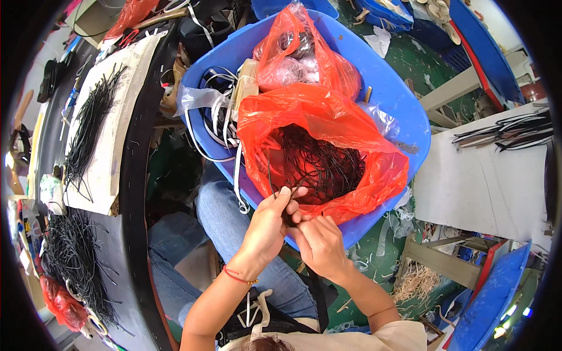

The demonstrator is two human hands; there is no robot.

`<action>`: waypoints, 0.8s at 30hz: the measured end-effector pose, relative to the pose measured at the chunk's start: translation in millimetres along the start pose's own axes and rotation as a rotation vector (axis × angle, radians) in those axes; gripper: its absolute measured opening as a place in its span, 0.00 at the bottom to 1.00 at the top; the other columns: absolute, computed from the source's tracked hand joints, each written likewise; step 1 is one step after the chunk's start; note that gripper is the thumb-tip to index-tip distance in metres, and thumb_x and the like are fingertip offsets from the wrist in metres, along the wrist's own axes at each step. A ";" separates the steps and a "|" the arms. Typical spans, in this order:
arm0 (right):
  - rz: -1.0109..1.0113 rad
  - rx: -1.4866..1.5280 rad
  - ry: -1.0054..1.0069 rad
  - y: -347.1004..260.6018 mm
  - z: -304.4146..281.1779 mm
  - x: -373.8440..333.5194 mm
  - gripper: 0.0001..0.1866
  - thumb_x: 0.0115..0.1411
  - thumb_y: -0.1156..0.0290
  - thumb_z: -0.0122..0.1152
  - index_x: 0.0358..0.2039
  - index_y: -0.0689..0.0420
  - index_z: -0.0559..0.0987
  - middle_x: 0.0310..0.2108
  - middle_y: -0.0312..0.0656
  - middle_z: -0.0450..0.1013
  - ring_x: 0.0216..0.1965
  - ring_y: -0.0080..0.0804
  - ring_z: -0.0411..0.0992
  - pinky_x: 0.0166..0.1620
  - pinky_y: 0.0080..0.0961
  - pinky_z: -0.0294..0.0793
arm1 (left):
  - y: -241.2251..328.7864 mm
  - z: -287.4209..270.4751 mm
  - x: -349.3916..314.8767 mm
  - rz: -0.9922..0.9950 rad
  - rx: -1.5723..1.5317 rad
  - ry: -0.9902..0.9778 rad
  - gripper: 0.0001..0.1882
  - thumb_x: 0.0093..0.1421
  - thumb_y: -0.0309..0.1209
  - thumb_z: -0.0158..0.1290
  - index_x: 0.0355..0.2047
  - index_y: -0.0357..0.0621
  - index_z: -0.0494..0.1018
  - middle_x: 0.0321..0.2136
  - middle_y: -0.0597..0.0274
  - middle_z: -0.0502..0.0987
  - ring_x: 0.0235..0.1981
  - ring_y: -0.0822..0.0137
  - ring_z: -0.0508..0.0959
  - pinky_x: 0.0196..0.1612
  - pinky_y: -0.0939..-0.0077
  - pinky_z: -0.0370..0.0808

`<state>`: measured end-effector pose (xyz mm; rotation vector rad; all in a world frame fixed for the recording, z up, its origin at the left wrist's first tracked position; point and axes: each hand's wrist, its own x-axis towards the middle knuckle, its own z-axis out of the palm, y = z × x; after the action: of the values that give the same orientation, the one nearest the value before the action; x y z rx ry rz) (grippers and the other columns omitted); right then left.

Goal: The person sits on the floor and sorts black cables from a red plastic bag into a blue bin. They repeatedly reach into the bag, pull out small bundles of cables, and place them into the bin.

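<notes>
My left hand (270, 221) is closed, thumb against fingers, on thin black cords (287, 220); one strand rises from its fingertips. Pressed close beside it, my right hand (321, 243) has its fingers curled at the same dark cords, and its grip is partly hidden. Just beyond both hands gapes a red plastic bag (319, 108), with a tangle of black cords (328, 164) inside. That bag rests in a large blue plastic tub (404, 111) in front of my knees. Behind it in the tub sits a second red bag (336, 70) with wrapped bundles.
White and black straps (218, 117) hang over the tub's left rim. On the left, a dark bench (126, 251) carries a pale board (132, 76) and bunches of black cords (93, 128). To the right, black strips (506, 131) lie on a white board (451, 175). Scraps litter the green floor.
</notes>
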<state>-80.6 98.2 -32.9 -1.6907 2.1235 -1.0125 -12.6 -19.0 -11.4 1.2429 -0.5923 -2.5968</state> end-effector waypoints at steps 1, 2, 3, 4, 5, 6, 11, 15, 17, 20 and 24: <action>0.001 0.002 -0.073 0.7 -3.0 -1.5 0.05 0.51 0.73 0.58 0.25 0.59 0.72 0.19 0.43 0.65 0.26 0.40 0.66 0.30 0.35 0.63 | 1.9 -2.9 -2.9 0.050 -0.021 -0.001 0.16 0.65 0.38 0.40 0.40 0.37 0.68 0.18 0.74 0.58 0.19 0.78 0.60 0.28 0.82 0.66; -0.010 0.065 -0.116 7.6 -5.0 -0.3 0.04 0.52 0.72 0.56 0.25 0.59 0.72 0.20 0.43 0.65 0.27 0.41 0.67 0.31 0.36 0.64 | 5.6 -11.6 -7.3 0.100 -0.043 0.000 0.15 0.65 0.38 0.40 0.38 0.38 0.68 0.18 0.75 0.57 0.18 0.79 0.58 0.24 0.85 0.63; -0.023 0.129 -0.161 20.6 -6.3 5.5 0.04 0.53 0.72 0.54 0.26 0.58 0.72 0.20 0.43 0.66 0.28 0.42 0.67 0.32 0.36 0.64 | 11.0 -21.0 -12.2 0.152 -0.067 0.003 0.14 0.65 0.38 0.41 0.36 0.39 0.68 0.17 0.76 0.56 0.17 0.81 0.56 0.20 0.87 0.59; -0.029 0.193 -0.204 35.4 -6.3 12.0 0.04 0.53 0.71 0.53 0.26 0.58 0.73 0.20 0.44 0.66 0.29 0.43 0.67 0.33 0.37 0.65 | 19.2 -25.2 -21.7 0.226 -0.070 0.071 0.13 0.65 0.38 0.41 0.34 0.41 0.68 0.17 0.76 0.55 0.16 0.82 0.53 0.18 0.88 0.53; -0.021 0.126 -0.075 55.8 -5.0 26.7 0.07 0.55 0.70 0.48 0.25 0.57 0.73 0.22 0.45 0.68 0.30 0.44 0.67 0.34 0.38 0.66 | 28.8 -25.6 -32.2 0.296 -0.074 0.130 0.12 0.65 0.38 0.41 0.31 0.42 0.67 0.17 0.77 0.54 0.15 0.84 0.51 0.15 0.89 0.47; 0.067 -0.051 -0.084 72.2 -8.0 42.8 0.10 0.57 0.70 0.46 0.24 0.59 0.74 0.24 0.46 0.69 0.31 0.46 0.67 0.35 0.40 0.66 | 35.2 -28.3 -39.7 0.321 -0.116 0.135 0.12 0.65 0.38 0.42 0.30 0.44 0.66 0.17 0.77 0.54 0.15 0.84 0.50 0.15 0.89 0.46; 0.452 -0.385 -0.128 155.0 42.5 74.9 0.09 0.54 0.67 0.56 0.29 0.61 0.77 0.30 0.52 0.72 0.34 0.53 0.71 0.36 0.44 0.71 | 57.1 -37.1 -67.6 0.511 -0.089 0.177 0.11 0.66 0.37 0.40 0.31 0.46 0.66 0.15 0.78 0.51 0.13 0.84 0.49 0.13 0.88 0.46; 0.541 -0.222 0.134 134.5 24.3 83.9 0.10 0.55 0.65 0.55 0.27 0.59 0.78 0.26 0.54 0.72 0.32 0.54 0.71 0.33 0.45 0.71 | 76.2 -56.7 -85.4 0.686 -0.093 0.225 0.12 0.67 0.36 0.37 0.33 0.42 0.67 0.13 0.77 0.48 0.11 0.84 0.46 0.11 0.88 0.45; 0.443 -0.100 0.308 132.0 38.4 99.6 0.11 0.56 0.64 0.54 0.27 0.59 0.78 0.25 0.54 0.72 0.31 0.55 0.71 0.34 0.44 0.70 | 73.5 -56.2 -77.9 0.639 -0.129 0.259 0.12 0.66 0.37 0.39 0.32 0.44 0.66 0.13 0.77 0.49 0.12 0.84 0.47 0.12 0.88 0.46; 0.329 -0.074 0.182 150.7 89.9 111.7 0.11 0.56 0.65 0.54 0.27 0.59 0.77 0.28 0.53 0.72 0.33 0.53 0.71 0.35 0.45 0.70 | 61.6 -42.7 -71.5 0.519 -0.132 0.211 0.12 0.66 0.38 0.39 0.31 0.46 0.66 0.13 0.77 0.49 0.12 0.83 0.48 0.13 0.87 0.47; 0.412 -0.254 0.003 142.5 102.9 115.8 0.10 0.56 0.67 0.53 0.26 0.61 0.75 0.30 0.53 0.71 0.35 0.53 0.70 0.35 0.45 0.71 | 54.0 -35.5 -73.1 0.472 -0.050 0.193 0.11 0.66 0.38 0.39 0.31 0.46 0.65 0.13 0.78 0.49 0.12 0.84 0.48 0.14 0.88 0.47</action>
<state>-163.7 -34.1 -174.1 -1.2570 2.5444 -0.6483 61.3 -51.7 43.3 1.1534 -0.6817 -2.0676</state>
